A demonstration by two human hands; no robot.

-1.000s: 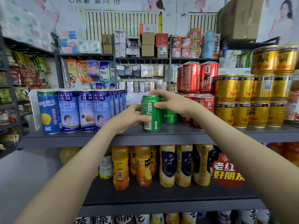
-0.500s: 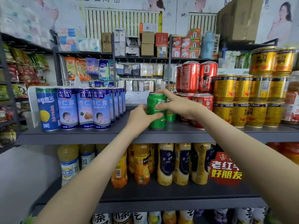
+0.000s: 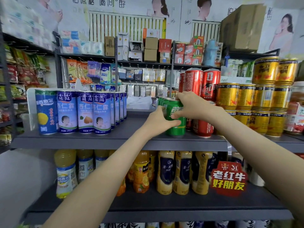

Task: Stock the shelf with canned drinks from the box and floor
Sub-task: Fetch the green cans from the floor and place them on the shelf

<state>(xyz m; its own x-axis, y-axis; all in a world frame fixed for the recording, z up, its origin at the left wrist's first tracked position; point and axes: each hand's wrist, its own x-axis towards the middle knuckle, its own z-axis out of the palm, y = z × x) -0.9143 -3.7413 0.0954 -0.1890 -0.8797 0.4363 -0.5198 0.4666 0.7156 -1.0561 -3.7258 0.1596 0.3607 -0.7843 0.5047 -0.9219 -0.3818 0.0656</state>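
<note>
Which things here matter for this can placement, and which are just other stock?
In the job:
green can, held by both hands
left hand
right hand
green row behind it
shelf

Just stock:
red cans
gold cans
blue cans
bottles below

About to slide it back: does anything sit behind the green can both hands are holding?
Yes. More green cans stand directly behind the front green can held by the left hand and right hand; red cans stand close on its right.
</note>
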